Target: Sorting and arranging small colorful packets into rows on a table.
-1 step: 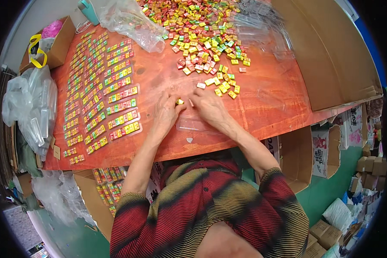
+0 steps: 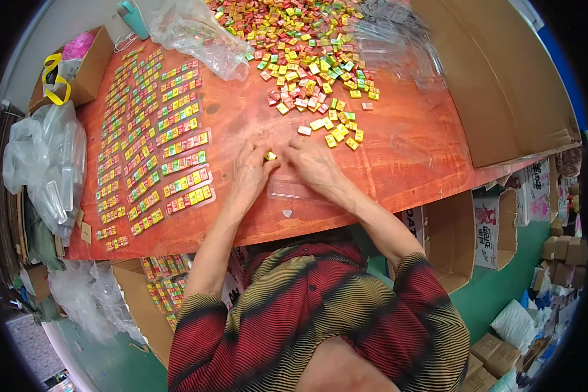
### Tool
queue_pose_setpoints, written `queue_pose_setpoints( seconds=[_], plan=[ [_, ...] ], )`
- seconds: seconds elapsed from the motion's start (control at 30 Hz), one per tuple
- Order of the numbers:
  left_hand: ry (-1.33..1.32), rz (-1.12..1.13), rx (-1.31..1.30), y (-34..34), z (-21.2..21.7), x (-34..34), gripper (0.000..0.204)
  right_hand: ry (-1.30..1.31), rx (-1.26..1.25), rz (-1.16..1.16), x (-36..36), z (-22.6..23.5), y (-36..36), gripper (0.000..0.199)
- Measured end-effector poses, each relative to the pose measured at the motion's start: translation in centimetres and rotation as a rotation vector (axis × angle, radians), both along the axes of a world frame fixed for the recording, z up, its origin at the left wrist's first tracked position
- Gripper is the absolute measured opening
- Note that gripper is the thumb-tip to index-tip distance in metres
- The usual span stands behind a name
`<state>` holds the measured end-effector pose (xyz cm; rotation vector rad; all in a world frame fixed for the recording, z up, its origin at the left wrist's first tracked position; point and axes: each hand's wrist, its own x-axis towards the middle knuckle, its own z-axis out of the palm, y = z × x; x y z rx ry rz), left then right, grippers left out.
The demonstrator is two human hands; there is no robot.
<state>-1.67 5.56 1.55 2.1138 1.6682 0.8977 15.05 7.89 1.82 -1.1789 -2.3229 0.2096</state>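
In the head view, the left hand (image 2: 247,168) is on the red-brown table (image 2: 242,225), fingers curled nearly closed, with a small yellow box (image 2: 270,156) pinched at the tips of its thumb and fingers. The right hand (image 2: 315,164) faces it just to the right, its fingers bent inward and close together; whether they grip anything cannot be told. Between the wrists lies 1 clear plastic tray (image 2: 297,191), partly covered by the right hand, with a small pale chip (image 2: 287,213) on its near side. Just beyond the right fingers is 1 pale box (image 2: 304,130), near several loose yellow boxes (image 2: 338,134). Farther back spreads a large heap of coloured boxes (image 2: 300,59). Filled trays (image 2: 186,144) stand in 3 columns left of the hands, and a crumpled plastic bag (image 2: 199,36) lies beyond them.
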Motion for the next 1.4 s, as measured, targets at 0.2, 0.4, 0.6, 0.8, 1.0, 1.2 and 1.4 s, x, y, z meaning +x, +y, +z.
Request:
queue_pose_setpoints(
  seconds=[0.2, 0.4, 0.6, 0.8, 1.0, 1.2, 1.4],
  plan=[
    [0.006, 0.055, -0.126, -0.6, 0.6, -1.2, 0.031, 0.052, -0.057, 0.065, -2.9, -0.8, 0.1, 0.01],
    [-0.067, -0.002, -0.165, 0.0, 0.8, -0.2, 0.032, 0.07, -0.079, 0.026, 1.4, 0.3, 2.5, 0.026],
    [-0.015, -0.098, -0.207, 0.7, 0.8, 0.5, 0.038, -0.092, -0.043, 0.096, 3.4, 0.2, 2.5, 0.019],
    [-0.026, -0.15, -0.188, 1.1, 1.1, 2.4, 0.043, -0.182, -0.14, 0.032, 3.7, 0.7, 1.5, 0.029],
    [0.015, -0.166, -0.097, 1.3, 1.0, 4.7, 0.042, 0.006, -0.061, -0.077, 3.4, -0.3, -0.6, 0.016],
    [0.036, -0.081, 0.022, 1.1, -0.1, 5.4, 0.037, 0.126, -0.22, -0.038, 3.8, -0.4, 0.0, 0.027],
    [0.062, -0.015, 0.05, 1.2, -0.1, 6.3, 0.03, 0.021, -0.037, -0.276, 3.7, -0.1, 5.3, 0.011]
  ],
)
